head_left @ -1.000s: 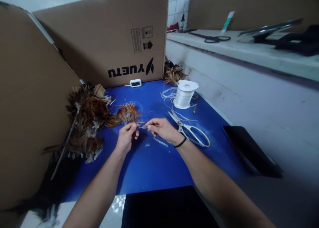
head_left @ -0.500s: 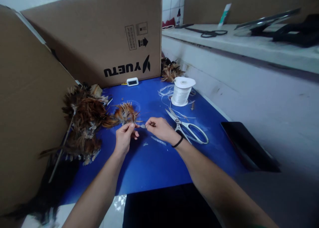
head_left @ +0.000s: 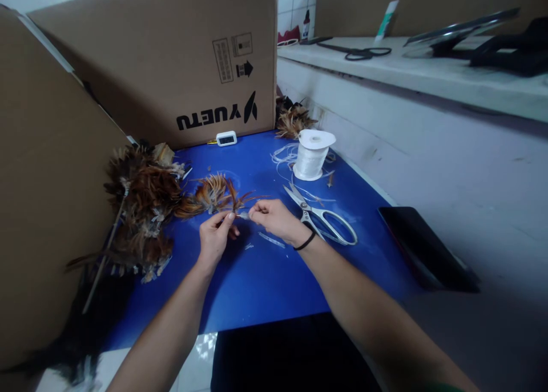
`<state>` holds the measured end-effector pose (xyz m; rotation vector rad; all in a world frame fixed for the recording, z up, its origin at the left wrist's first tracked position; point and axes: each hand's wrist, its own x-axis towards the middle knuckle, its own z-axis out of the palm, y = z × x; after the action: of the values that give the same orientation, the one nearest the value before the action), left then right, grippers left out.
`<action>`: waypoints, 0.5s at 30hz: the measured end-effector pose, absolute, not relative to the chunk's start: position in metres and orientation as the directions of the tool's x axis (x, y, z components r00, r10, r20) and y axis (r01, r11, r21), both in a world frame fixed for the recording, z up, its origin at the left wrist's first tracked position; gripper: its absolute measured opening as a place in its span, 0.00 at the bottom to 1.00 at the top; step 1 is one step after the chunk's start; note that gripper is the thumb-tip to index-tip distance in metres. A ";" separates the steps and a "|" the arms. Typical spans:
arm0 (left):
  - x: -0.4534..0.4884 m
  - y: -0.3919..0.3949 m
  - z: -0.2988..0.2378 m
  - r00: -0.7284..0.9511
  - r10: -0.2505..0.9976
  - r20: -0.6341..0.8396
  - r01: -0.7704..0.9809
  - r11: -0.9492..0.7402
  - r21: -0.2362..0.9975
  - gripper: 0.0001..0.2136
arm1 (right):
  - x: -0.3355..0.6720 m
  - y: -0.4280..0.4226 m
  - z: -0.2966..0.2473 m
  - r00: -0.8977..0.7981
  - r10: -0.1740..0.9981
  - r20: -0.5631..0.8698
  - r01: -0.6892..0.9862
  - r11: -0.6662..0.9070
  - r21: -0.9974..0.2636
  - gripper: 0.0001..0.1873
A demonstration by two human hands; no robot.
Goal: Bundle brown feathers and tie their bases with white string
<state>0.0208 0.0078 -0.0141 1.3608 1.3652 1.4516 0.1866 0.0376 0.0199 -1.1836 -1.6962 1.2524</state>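
One bare left hand (head_left: 213,238) pinched slender reddish-brown feathers (head_left: 234,198) above the blue tabletop (head_left: 265,289), left of silver scissors (head_left: 319,215), the right hand (head_left: 276,218) pinched closed beside their grey end (its hold I couldn't tell).

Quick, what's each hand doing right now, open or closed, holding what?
Left hand: closed, pinching slender reddish-brown feathers.
Right hand: closed beside the small pale tuft; exactly what it pinches can't be told.

Pale tuft (head_left: 244,215) between fingers (head_left: 257,208), indistinct
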 end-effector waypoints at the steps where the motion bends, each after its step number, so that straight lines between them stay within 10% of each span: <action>1: 0.021 0.008 -0.014 -0.187 0.958 0.218 0.164 -0.188 0.968 0.11 | 0.186 0.037 0.021 -0.334 0.942 0.004 0.227 0.085 -0.970 0.06; 15: 0.022 0.005 -0.009 -0.137 0.969 0.207 0.193 -0.179 0.965 0.11 | 0.183 0.035 0.027 -0.349 0.910 -0.223 -0.024 -0.247 -0.969 0.06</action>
<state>0.0220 0.0047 -0.0094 1.4144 1.3635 1.3833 0.1828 0.0350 0.0273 -1.1471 -1.2868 1.6837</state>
